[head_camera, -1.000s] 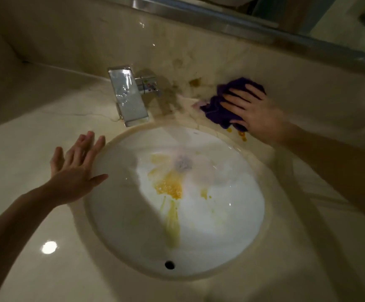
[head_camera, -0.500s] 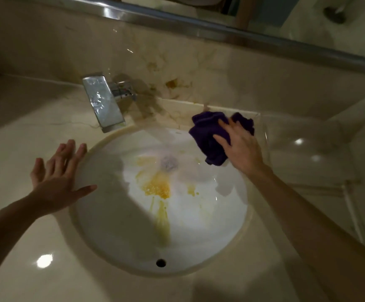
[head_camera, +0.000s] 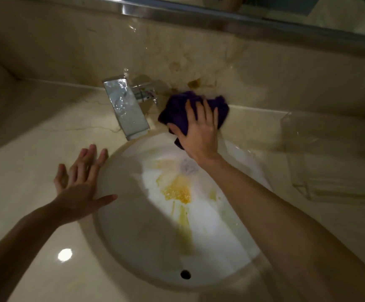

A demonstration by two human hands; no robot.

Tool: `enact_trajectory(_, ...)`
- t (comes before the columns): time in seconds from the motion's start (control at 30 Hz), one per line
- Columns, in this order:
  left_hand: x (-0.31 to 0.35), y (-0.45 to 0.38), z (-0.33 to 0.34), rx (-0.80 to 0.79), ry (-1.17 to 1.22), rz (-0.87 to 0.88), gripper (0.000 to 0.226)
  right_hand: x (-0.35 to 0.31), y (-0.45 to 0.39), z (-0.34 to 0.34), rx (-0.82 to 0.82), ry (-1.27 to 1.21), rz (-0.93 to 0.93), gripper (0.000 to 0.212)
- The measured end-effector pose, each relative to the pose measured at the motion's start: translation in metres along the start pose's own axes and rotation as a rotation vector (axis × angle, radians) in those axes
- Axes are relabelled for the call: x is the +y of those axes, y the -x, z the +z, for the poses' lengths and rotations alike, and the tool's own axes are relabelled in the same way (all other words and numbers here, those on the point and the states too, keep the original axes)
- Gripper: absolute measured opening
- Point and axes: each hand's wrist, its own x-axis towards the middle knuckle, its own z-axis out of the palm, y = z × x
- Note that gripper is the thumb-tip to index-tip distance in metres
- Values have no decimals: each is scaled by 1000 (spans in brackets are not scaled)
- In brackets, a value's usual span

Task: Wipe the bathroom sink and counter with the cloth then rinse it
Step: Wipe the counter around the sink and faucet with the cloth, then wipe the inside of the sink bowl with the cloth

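**Right palm on cloth behind the basin, stains untouched**

Grip first: right hand (head_camera: 200, 129) lies flat on the purple cloth (head_camera: 178, 112), fingers spread and pressing down rather than curled round it, so it is a palm press and not a clamp. Left hand (head_camera: 80, 188) is empty, fingers apart, resting flat on the tabletop (head_camera: 35, 149) at the left rim of the sink (head_camera: 120, 236), thumb reaching over the rim.

Near: overflow hole (head_camera: 185, 274) at the front of the basin. Middle: yellow stain (head_camera: 177, 190) with streaks running toward the front, drain (head_camera: 189, 166) just behind it, partly under the right forearm. Far: cloth bunched on the back ledge, just right of the tap (head_camera: 126, 107), its lower edge hanging over the sink rim. Brown mark (head_camera: 195, 83) on the back wall just above the cloth. Frame is motion-blurred around the cloth.

Judgement: ledge wipe under way; basin not yet cleaned, rinse not started.

Risks:
- open palm, no pinch: cloth may slide out on wet stone and drop into the basin
- bunched cloth covers little, may skip spots or smear the brown mark
- knuckles may knock the tap handle, cloth sits so near it
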Motion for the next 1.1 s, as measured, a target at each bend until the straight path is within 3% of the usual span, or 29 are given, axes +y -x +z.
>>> enact_trajectory(0.1,1,-1,0,3,1,-7,112,28,-1,-6,-60,11,-211,80)
enact_trajectory(0.17,2,-1,0,6,3,-21,112,54,-3,-14,-102,29,-208,80)
enact_trajectory(0.37,3,-2,1,-6,11,-26,107,142,34,-48,-110,83,160,85)
enact_trajectory(0.57,5,0,-1,-9,1,-14,109,89,31,-31,-57,28,302,70)
enact_trajectory(0.7,4,-1,0,0,-17,-5,109,-5,1,-6,-15,-68,96,63)
enact_trajectory(0.8,3,-2,1,-4,-23,-3,110,-60,-10,0,-101,-144,-40,71)
enact_trajectory(0.97,2,-1,1,1,-13,-4,110,-15,-7,0,-92,-47,-318,64)
enact_trajectory(1.1,6,-1,-1,7,2,-9,115,32,18,-21,-128,82,-421,57)
